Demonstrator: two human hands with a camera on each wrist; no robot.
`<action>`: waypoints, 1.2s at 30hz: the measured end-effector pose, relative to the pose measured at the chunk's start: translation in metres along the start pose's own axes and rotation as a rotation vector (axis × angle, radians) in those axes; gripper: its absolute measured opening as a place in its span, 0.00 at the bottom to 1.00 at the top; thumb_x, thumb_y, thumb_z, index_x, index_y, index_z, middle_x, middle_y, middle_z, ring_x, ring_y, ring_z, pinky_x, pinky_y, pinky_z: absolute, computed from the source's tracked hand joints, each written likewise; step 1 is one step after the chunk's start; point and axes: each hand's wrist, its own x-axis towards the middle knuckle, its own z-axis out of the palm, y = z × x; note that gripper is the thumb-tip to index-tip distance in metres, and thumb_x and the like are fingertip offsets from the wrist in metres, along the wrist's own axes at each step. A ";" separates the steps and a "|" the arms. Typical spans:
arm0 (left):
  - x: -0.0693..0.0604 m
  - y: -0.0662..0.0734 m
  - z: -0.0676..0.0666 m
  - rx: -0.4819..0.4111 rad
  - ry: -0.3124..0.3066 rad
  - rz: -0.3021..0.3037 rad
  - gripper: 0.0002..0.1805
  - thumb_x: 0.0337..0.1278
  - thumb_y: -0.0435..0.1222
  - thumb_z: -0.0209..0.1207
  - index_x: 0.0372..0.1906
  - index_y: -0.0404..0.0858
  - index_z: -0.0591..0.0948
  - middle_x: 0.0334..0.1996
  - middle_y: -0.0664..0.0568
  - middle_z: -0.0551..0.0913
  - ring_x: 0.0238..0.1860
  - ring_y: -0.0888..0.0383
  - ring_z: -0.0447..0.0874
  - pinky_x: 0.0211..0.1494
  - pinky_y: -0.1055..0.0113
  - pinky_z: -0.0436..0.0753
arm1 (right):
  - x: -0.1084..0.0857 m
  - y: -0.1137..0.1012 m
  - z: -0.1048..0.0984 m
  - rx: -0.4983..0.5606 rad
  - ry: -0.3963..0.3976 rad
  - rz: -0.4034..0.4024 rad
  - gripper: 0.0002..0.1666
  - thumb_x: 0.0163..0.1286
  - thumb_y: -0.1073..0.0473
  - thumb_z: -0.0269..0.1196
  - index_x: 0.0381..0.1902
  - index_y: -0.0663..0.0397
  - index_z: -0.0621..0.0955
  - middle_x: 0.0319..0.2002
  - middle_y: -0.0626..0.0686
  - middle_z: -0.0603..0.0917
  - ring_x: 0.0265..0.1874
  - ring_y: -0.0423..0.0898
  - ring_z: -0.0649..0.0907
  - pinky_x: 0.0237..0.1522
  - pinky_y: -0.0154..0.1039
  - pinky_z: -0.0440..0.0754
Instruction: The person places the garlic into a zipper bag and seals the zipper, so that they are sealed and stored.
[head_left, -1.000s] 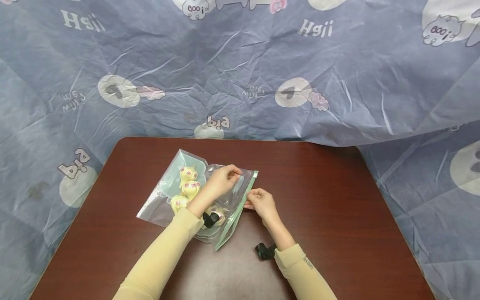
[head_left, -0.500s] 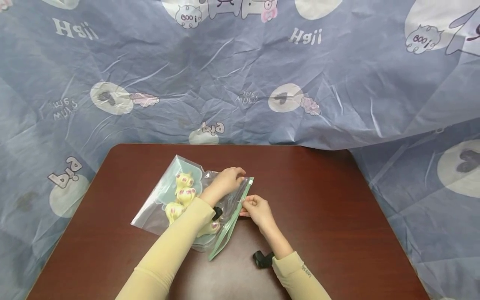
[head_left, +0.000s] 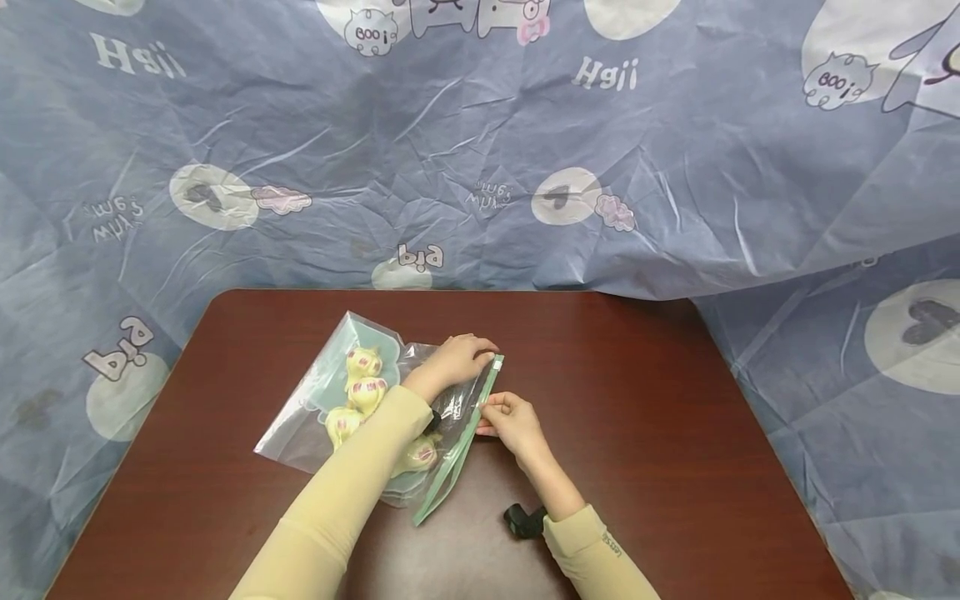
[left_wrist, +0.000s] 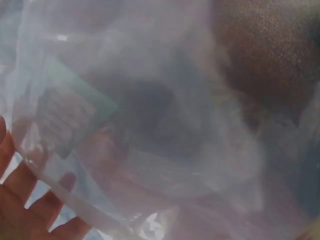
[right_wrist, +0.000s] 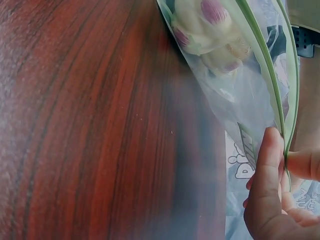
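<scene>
A clear zip bag (head_left: 300,442) with a green zip strip (head_left: 456,454) lies slanted on the table, its mouth to the right. Inside are several pale yellow rounded things (head_left: 367,393) with pink-purple patches; their kind is unclear. My left hand (head_left: 453,360) reaches across the bag and grips the far end of the strip, fingers curled at that corner. In the left wrist view, blurred plastic fills most of the picture beside the left fingers (left_wrist: 42,207). My right hand (head_left: 516,427) pinches the strip near its middle between thumb and fingers. The strip's two sides stand apart on the near side, in the right wrist view.
The dark red-brown table (head_left: 637,433) extends around the bag. A blue-grey printed cloth (head_left: 450,125) hangs behind and at the sides. A black wrist device (head_left: 523,521) sits by the right cuff; the left one is partly hidden.
My left hand has moved slightly right to the bag's far corner and its fingers have closed there. The right hand keeps its pinch on the strip. The head view has shifted slightly.
</scene>
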 end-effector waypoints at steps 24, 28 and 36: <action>0.001 0.003 -0.005 -0.163 -0.044 -0.052 0.11 0.72 0.42 0.54 0.37 0.41 0.81 0.25 0.56 0.76 0.24 0.61 0.71 0.31 0.70 0.72 | 0.027 0.026 -0.008 -0.022 0.037 0.009 0.13 0.70 0.63 0.61 0.45 0.69 0.78 0.28 0.53 0.83 0.24 0.41 0.85 0.33 0.36 0.88; 0.001 0.002 -0.006 -0.158 -0.035 -0.045 0.11 0.71 0.42 0.55 0.35 0.41 0.81 0.25 0.55 0.77 0.24 0.62 0.72 0.31 0.71 0.71 | 0.039 0.022 -0.014 -0.015 0.088 0.002 0.14 0.72 0.61 0.59 0.47 0.69 0.78 0.31 0.56 0.84 0.26 0.41 0.85 0.32 0.32 0.87; 0.002 0.001 -0.005 -0.155 -0.036 -0.055 0.11 0.71 0.42 0.55 0.35 0.41 0.81 0.25 0.56 0.76 0.24 0.61 0.72 0.31 0.70 0.71 | 0.062 0.016 -0.020 0.085 0.175 -0.003 0.17 0.74 0.60 0.58 0.51 0.70 0.77 0.34 0.56 0.83 0.26 0.38 0.84 0.34 0.30 0.86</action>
